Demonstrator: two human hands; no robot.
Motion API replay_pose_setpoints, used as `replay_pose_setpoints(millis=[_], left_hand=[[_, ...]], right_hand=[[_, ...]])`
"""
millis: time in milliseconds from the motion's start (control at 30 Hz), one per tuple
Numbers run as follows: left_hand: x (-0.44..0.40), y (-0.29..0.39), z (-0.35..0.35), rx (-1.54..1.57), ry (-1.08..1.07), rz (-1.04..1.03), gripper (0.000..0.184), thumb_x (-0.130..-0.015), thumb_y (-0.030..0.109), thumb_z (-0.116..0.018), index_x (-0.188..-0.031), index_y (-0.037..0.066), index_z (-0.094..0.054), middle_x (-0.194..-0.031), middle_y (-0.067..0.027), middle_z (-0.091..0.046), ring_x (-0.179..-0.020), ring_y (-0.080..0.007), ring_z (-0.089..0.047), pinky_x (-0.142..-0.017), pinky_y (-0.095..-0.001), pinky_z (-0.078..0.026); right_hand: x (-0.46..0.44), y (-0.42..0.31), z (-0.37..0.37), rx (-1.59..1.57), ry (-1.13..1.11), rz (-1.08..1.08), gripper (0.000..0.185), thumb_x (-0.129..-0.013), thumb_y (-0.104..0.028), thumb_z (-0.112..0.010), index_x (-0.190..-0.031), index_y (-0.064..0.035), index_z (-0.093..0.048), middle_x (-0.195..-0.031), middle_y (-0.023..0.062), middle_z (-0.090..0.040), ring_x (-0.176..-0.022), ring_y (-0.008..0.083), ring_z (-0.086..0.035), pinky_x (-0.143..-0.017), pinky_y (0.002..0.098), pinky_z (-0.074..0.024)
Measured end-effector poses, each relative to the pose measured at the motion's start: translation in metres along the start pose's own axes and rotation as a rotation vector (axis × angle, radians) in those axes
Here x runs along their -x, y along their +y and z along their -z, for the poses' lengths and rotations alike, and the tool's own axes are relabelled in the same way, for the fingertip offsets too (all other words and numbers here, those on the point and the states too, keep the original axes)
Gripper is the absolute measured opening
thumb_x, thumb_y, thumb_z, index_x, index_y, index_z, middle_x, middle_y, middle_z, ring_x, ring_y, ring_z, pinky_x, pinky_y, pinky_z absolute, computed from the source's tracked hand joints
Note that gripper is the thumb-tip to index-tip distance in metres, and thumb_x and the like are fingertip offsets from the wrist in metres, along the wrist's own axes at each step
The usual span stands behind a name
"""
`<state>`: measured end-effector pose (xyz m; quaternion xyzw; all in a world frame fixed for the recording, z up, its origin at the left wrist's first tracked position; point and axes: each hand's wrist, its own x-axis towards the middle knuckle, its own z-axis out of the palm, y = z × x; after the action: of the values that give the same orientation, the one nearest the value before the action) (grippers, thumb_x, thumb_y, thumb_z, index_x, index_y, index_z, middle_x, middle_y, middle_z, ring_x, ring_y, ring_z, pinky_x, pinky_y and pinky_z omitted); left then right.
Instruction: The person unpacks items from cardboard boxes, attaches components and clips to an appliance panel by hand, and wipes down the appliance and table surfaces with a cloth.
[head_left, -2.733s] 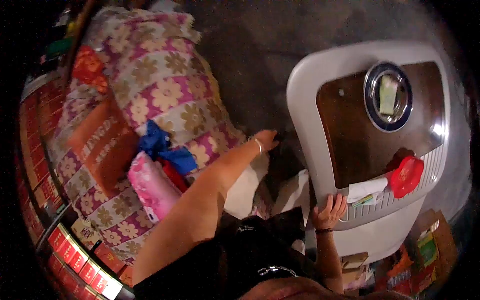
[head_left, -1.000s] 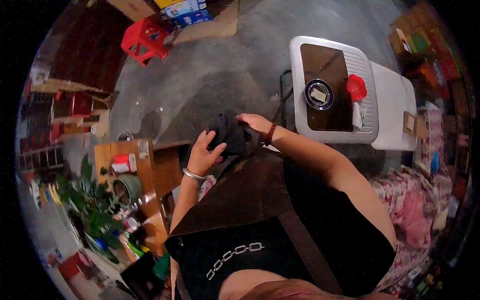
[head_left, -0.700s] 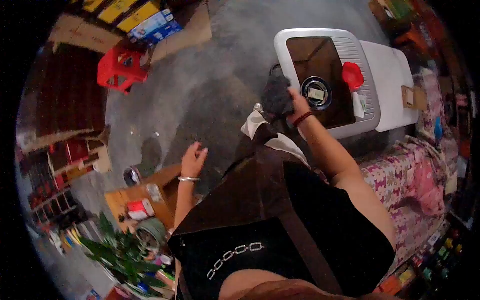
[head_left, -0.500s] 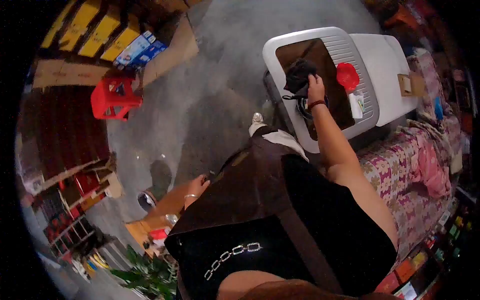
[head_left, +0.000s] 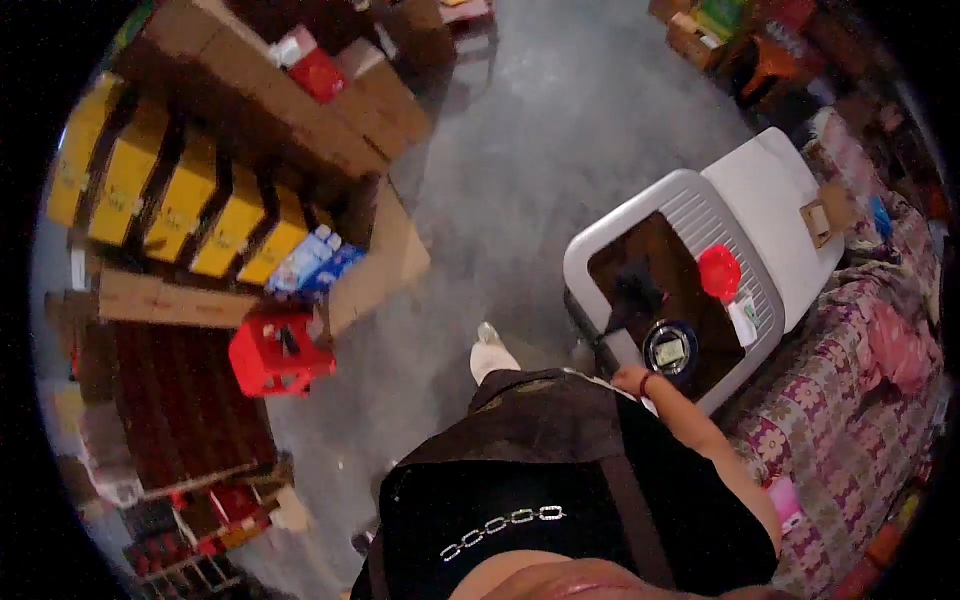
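My right hand (head_left: 634, 381) is at the near edge of the coffee table (head_left: 580, 258), its fingers curled. At the fingertips is a grey flat rectangular thing (head_left: 622, 348), whose kind I cannot make out; it seems to be in the grip. Just right of it, a round glass dish (head_left: 670, 350) with a pale item inside sits on the dark tabletop. Farther in lies a crumpled black cloth thing (head_left: 635, 290). A red scalloped bowl (head_left: 719, 272) and a white packet (head_left: 743, 320) rest on the ribbed side. My left hand is out of view.
A flower-patterned sofa cover (head_left: 800, 400) lies along the right. To the left stand a red plastic stool (head_left: 275, 355), yellow boxes (head_left: 178, 205) and cardboard cartons (head_left: 340, 115). A white side panel (head_left: 770, 210) adjoins the table. My shoe (head_left: 490, 355) is on the grey floor.
My right hand has let go of the black cloth thing, now on the tabletop, and drawn back to the near edge. My left hand has left view. The camera view has shifted.
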<state>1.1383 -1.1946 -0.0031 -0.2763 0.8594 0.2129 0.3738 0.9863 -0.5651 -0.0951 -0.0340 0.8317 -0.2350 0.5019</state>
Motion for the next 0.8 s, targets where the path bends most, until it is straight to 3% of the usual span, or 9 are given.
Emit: replay_pose_setpoints(millis=[67, 333, 433, 467, 533, 600, 667, 733, 800], left_hand=[[-0.065, 0.008, 0.033, -0.05, 0.0, -0.05, 0.051, -0.085, 0.044, -0.064, -0.118, 0.006, -0.059, -0.108, -0.0206, -0.064, -0.096, -0.036, -0.062, -0.08, -0.0437, -0.049], [-0.288, 0.154, 0.146, -0.278, -0.032, -0.325, 0.054, -0.084, 0.049, -0.063, -0.119, 0.007, -0.06, -0.11, -0.0201, -0.064, -0.102, -0.0356, -0.062, -0.083, -0.0445, -0.049], [-0.384, 0.221, 0.145, -0.425, -0.12, -0.669, 0.055, -0.084, 0.05, -0.063, -0.119, 0.008, -0.06, -0.111, -0.0198, -0.064, -0.103, -0.0354, -0.062, -0.084, -0.0448, -0.049], [-0.401, 0.244, 0.15, -0.292, -0.263, -0.874, 0.051, -0.085, 0.045, -0.063, -0.119, 0.006, -0.06, -0.107, -0.0183, -0.065, -0.098, -0.0331, -0.062, -0.081, -0.0433, -0.049], [-0.313, 0.365, 0.195, -0.061, -0.415, -0.702, 0.046, -0.088, 0.037, -0.062, -0.118, 0.002, -0.058, -0.098, -0.0149, -0.065, -0.087, -0.0274, -0.062, -0.075, -0.0395, -0.05], [-0.235, 0.469, 0.236, 0.137, -0.575, -0.58, 0.042, -0.09, 0.029, -0.062, -0.117, -0.002, -0.057, -0.09, -0.0116, -0.065, -0.075, -0.0217, -0.061, -0.069, -0.0358, -0.051], [-0.254, 0.542, 0.241, 0.154, -0.68, -0.612, 0.069, -0.092, 0.033, -0.063, -0.143, -0.003, -0.033, -0.112, -0.0139, -0.065, -0.085, -0.0198, -0.065, -0.069, -0.0341, -0.054], [-0.241, 0.606, 0.259, -0.021, -0.469, -0.913, 0.039, -0.09, 0.03, -0.062, -0.118, 0.002, -0.059, -0.091, -0.0092, -0.069, -0.07, -0.0181, -0.06, -0.063, -0.0334, -0.05], [-0.267, 0.675, 0.283, -0.317, -0.62, -0.85, 0.06, -0.091, 0.035, -0.063, -0.14, 0.013, -0.036, -0.111, -0.0115, -0.064, -0.083, -0.018, -0.062, -0.071, -0.0328, -0.052]], right_hand=[[0.008, -0.02, 0.005, 0.14, -0.031, -0.063, 0.045, -0.096, -0.044, -0.041, -0.114, -0.0105, -0.065, -0.112, 0.0135, -0.065, -0.105, 0.026, -0.059, -0.092, 0.0402, -0.0423], [-0.026, -0.09, -0.005, -0.11, 0.196, -0.294, 0.038, -0.091, -0.038, -0.049, -0.107, -0.0097, -0.069, -0.108, 0.0144, -0.067, -0.101, 0.0326, -0.061, -0.087, 0.0429, -0.0468], [-0.029, -0.11, 0.012, -0.188, 0.259, -0.389, 0.035, -0.09, -0.036, -0.052, -0.104, -0.0094, -0.07, -0.106, 0.0148, -0.068, -0.1, 0.0351, -0.062, -0.086, 0.0439, -0.0485], [-0.031, -0.116, 0.025, -0.214, 0.304, -0.409, 0.034, -0.089, -0.035, -0.053, -0.103, -0.0093, -0.07, -0.106, 0.0149, -0.068, -0.099, 0.0359, -0.062, -0.085, 0.0442, -0.0491], [-0.035, -0.127, 0.064, -0.269, 0.447, -0.413, 0.032, -0.088, -0.033, -0.055, -0.101, -0.009, -0.071, -0.104, 0.0151, -0.068, -0.098, 0.0375, -0.062, -0.084, 0.0449, -0.0502], [-0.044, -0.149, 0.123, -0.425, 0.691, -0.232, 0.027, -0.086, -0.027, -0.058, -0.103, -0.0103, -0.071, -0.102, 0.0163, -0.068, -0.098, 0.0352, -0.063, -0.084, 0.0427, -0.0504], [-0.065, -0.175, 0.2, -0.401, 0.851, 0.058, 0.029, -0.086, -0.03, -0.061, -0.103, -0.0074, -0.069, -0.098, 0.0163, -0.068, -0.094, 0.0335, -0.065, -0.081, 0.0405, -0.051], [-0.058, -0.246, 0.306, -0.448, 0.98, 0.319, 0.023, -0.085, -0.022, -0.064, -0.102, -0.0081, -0.069, -0.1, 0.0134, -0.068, -0.092, 0.0312, -0.064, -0.081, 0.0388, -0.0511], [-0.081, -0.296, 0.399, -0.26, 1.121, 0.816, 0.02, -0.084, -0.017, -0.066, -0.102, -0.0088, -0.068, -0.103, 0.012, -0.067, -0.095, 0.0299, -0.063, -0.083, 0.0389, -0.0505]])
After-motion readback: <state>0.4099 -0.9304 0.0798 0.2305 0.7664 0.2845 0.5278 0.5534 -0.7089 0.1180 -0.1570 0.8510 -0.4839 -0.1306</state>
